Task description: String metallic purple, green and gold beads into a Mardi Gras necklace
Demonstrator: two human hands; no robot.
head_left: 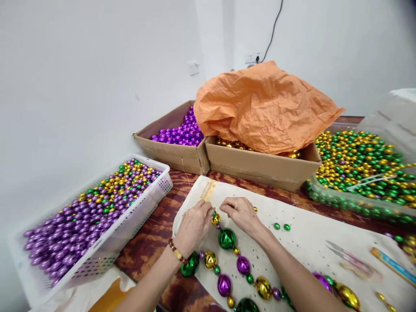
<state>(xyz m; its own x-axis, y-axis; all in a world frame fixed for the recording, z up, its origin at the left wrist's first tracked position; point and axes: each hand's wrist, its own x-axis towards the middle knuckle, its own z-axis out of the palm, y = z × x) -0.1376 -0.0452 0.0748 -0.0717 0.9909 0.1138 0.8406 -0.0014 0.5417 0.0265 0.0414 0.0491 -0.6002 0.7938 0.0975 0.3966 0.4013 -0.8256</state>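
Observation:
My left hand (195, 223), with a beaded bracelet (177, 251) at its wrist, is closed in a pinch at the upper end of a bead garland (226, 238). Green, gold and purple shiny balls make up the garland, which runs down the white cloth (302, 242) in two strands between my forearms. Just right of that end, my right hand (239, 214) is also closed, thumb and fingertips together; whatever lies between them is too small to make out. Two loose green beads (281, 226) lie to the right of my right hand.
A white basket (130, 229) of mixed beads stands left. Behind are a cardboard box (169, 154) of purple beads and another box (260, 167) under an orange sack (266, 108). A clear tub (357, 203), scissors (352, 258) and a blue-and-orange cutter (393, 264) are right.

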